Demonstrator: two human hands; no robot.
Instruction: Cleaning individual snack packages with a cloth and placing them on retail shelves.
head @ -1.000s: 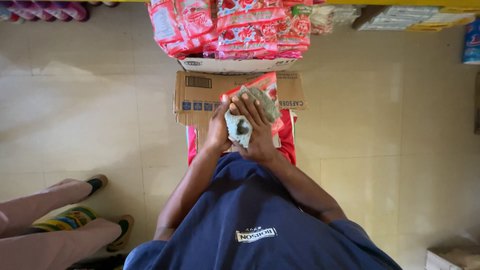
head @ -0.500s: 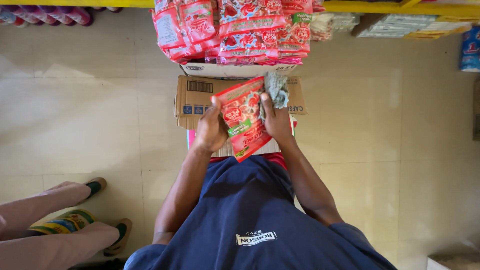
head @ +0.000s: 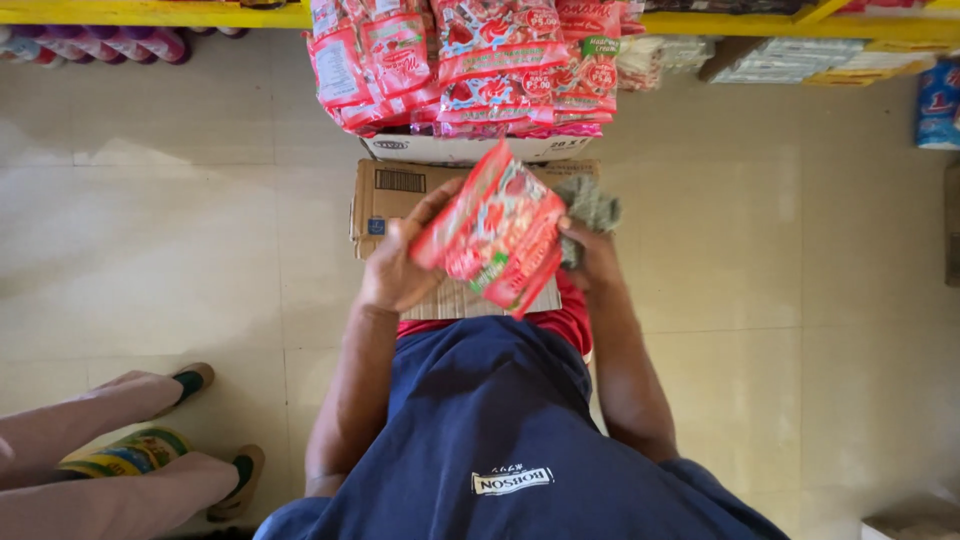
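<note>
Two hands share one red sachet pack (head: 497, 232), held tilted above a brown cardboard box (head: 395, 190). The left hand (head: 400, 262) grips its left edge, thumb on top; the right hand (head: 592, 262) pinches the right edge while also bunching a grey-green cloth (head: 592, 204). The pack looks light, soft and crinkly, its glossy film probably slippery, so the sealed edges seem the safest hold. Beyond the box, more red packs (head: 470, 60) are heaped below a yellow shelf (head: 150, 13). Another person's legs (head: 110, 450) stand at the lower left on the tiled floor (head: 760, 250).
</note>
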